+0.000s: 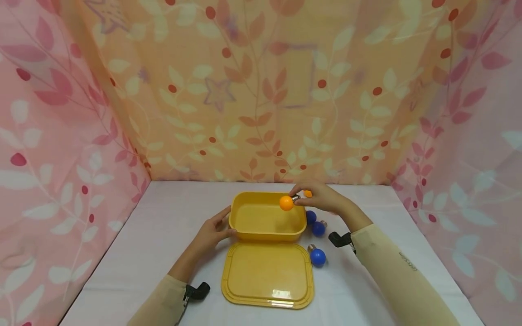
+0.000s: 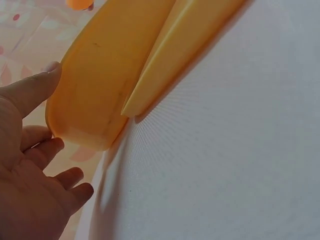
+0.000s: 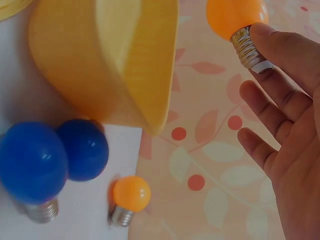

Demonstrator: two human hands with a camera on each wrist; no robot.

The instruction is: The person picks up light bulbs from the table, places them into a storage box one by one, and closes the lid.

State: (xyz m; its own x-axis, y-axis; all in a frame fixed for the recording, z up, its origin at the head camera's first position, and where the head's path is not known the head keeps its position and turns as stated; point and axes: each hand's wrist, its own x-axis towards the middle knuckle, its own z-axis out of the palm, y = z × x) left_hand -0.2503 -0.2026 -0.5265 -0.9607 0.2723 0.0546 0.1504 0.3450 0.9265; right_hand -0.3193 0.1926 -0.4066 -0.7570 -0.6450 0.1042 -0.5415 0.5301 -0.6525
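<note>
On the bench (image 1: 171, 203), the left hand (image 1: 210, 232) rests loosely spread fingers against the yellow box (image 1: 261, 218), the lid (image 1: 267, 274) lying in front. Above the box's right end hangs an orange bulb (image 1: 286, 203), its metal base pinched by the right hand (image 1: 320, 196). Three blue bulbs (image 1: 317, 257) lie nearby; the right sleeve's (image 1: 387, 267) small lettering (image 1: 408, 261) is unreadable.

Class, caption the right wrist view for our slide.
Right hand holding an orange bulb by its metal base, with two blue bulbs beside a yellow box.
</note>
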